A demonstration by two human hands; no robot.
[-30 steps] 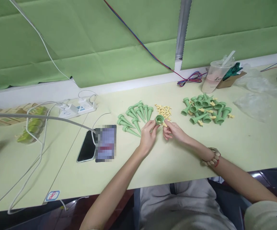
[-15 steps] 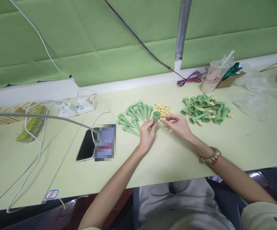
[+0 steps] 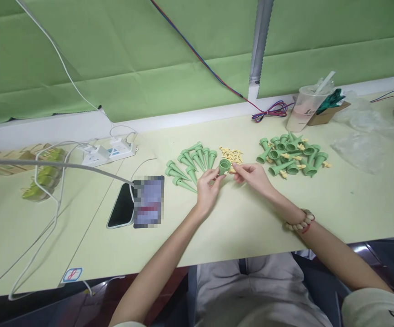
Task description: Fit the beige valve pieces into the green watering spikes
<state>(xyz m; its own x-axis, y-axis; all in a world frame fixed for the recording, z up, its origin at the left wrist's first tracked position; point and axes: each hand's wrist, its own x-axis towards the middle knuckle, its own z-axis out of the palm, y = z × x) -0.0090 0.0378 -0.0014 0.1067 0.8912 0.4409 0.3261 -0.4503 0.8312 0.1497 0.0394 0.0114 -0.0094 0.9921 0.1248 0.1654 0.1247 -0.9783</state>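
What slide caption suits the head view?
Left hand holds a green cone; right hand pinches a yellow piece at its side.

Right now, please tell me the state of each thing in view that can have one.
Held cone: open end up
Left hand: closed around held cone
Right hand: pinching yellow piece
Left cones: lying fanned out
Loose yellow pieces: heaped
Right cones: piled, some with yellow fittings
Cup: partly full, straw in
Black phone: screen dark
Power strip: plugs inserted
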